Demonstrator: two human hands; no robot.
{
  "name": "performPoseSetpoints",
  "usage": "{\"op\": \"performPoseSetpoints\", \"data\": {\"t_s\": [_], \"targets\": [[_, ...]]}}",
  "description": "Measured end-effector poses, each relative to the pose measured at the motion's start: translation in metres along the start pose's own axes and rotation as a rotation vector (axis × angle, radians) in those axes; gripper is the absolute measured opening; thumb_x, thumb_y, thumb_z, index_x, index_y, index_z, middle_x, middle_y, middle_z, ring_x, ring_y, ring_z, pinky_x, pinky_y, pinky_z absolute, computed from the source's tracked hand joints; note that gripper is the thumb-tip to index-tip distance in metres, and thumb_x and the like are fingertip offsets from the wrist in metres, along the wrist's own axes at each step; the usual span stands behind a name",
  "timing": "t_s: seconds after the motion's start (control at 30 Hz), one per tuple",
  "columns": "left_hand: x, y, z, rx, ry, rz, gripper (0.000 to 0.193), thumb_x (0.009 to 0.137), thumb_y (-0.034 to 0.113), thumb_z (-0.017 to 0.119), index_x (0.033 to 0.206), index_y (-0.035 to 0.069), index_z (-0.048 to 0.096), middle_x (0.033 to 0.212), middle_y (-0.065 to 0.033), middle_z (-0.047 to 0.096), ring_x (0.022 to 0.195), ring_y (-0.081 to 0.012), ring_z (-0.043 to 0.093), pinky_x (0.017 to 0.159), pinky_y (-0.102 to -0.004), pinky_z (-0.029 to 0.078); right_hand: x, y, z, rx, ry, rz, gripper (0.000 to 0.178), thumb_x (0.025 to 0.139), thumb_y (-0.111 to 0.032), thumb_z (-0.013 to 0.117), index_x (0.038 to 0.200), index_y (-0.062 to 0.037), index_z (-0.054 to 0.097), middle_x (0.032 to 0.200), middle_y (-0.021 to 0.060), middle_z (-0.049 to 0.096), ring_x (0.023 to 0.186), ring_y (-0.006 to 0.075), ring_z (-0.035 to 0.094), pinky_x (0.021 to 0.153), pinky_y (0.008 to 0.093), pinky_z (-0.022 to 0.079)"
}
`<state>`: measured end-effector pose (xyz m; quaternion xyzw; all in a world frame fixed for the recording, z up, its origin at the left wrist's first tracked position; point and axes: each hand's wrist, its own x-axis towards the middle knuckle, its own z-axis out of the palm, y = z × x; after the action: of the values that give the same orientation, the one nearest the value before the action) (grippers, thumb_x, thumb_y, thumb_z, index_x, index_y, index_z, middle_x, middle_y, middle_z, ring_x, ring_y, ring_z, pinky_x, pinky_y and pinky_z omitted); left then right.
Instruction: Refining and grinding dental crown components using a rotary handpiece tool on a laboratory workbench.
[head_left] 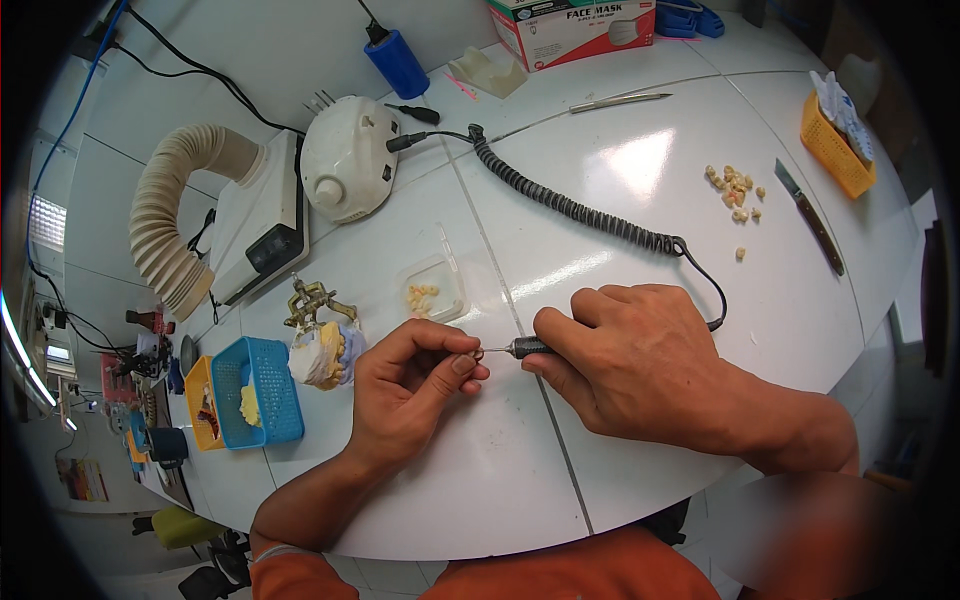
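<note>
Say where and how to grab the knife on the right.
I'd grip the handle at its middle, from above on the near side, pinching across its narrow width. The knife lies with its handle end nearer the person and its blade pointing away; the yellowish pieces sit to its left.

this looks like a dental workshop: the white bench (450,500) carries a plaster dental model (318,362) on a brass-coloured articulator (312,299), scattered tooth-like pieces (735,186), and a rotary handpiece (529,347) corded to a white control box (345,165).
</note>
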<state>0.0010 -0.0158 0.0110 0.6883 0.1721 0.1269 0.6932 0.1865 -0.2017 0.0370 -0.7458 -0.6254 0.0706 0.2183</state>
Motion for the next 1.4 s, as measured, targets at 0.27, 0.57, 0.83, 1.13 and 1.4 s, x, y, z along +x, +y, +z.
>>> {"op": "performPoseSetpoints", "data": {"t_s": [0.27, 0.57, 0.83, 1.13, 1.4], "targets": [[0.0005, 0.0018, 0.001, 0.0, 0.007, -0.008, 0.01, 0.105, -0.002, 0.067, 0.115, -0.002, 0.066, 0.109, -0.0125, 0.069, 0.096, -0.0181, 0.074, 0.081, -0.0284, 0.062, 0.0001, 0.0, -0.0011, 0.0, -0.004, -0.005, 0.034, 0.106, -0.035, 0.065, 0.096, -0.0036, 0.072, 0.073, 0.0133, 0.068, 0.063, 0.0293, 0.071, 0.054, 0.0407, 0.053], [-0.0001, 0.0008, 0.001, 0.01, 0.005, -0.003, 0.01, 0.105, -0.002, 0.067, 0.115, -0.002, 0.066, 0.109, -0.0125, 0.069, 0.096, -0.0183, 0.074, 0.081, -0.0287, 0.063, -0.0004, -0.0007, 0.0001, -0.01, 0.008, 0.012, 0.034, 0.107, -0.035, 0.065, 0.095, -0.0037, 0.071, 0.072, 0.013, 0.068, 0.063, 0.0294, 0.071, 0.054, 0.041, 0.053], [0.0002, 0.0006, 0.0013, 0.005, -0.001, -0.017, 0.01, 0.106, -0.002, 0.066, 0.115, -0.001, 0.064, 0.11, -0.0126, 0.069, 0.096, -0.0177, 0.074, 0.082, -0.029, 0.063, -0.0011, 0.0001, 0.0026, -0.008, 0.012, 0.007, 0.032, 0.105, -0.036, 0.067, 0.093, -0.0065, 0.069, 0.071, 0.0104, 0.065, 0.063, 0.0275, 0.068, 0.055, 0.0406, 0.051], [-0.0003, -0.0015, 0.0017, -0.008, -0.011, 0.011, 0.01, 0.105, -0.004, 0.066, 0.114, -0.002, 0.063, 0.111, -0.013, 0.068, 0.096, -0.0181, 0.074, 0.082, -0.0295, 0.064, -0.0002, 0.0008, 0.0025, -0.001, 0.015, -0.041, 0.035, 0.106, -0.035, 0.066, 0.091, -0.0038, 0.069, 0.07, 0.0128, 0.067, 0.063, 0.0301, 0.07, 0.056, 0.0422, 0.051], [-0.0001, -0.0022, 0.0022, 0.004, -0.003, 0.016, 0.009, 0.105, -0.004, 0.066, 0.113, -0.002, 0.063, 0.11, -0.0133, 0.068, 0.096, -0.0188, 0.074, 0.082, -0.0298, 0.064, -0.0005, 0.0011, 0.002, 0.007, 0.03, -0.041, 0.037, 0.106, -0.036, 0.066, 0.091, -0.0032, 0.07, 0.07, 0.013, 0.066, 0.061, 0.0293, 0.069, 0.054, 0.0414, 0.051]]}}
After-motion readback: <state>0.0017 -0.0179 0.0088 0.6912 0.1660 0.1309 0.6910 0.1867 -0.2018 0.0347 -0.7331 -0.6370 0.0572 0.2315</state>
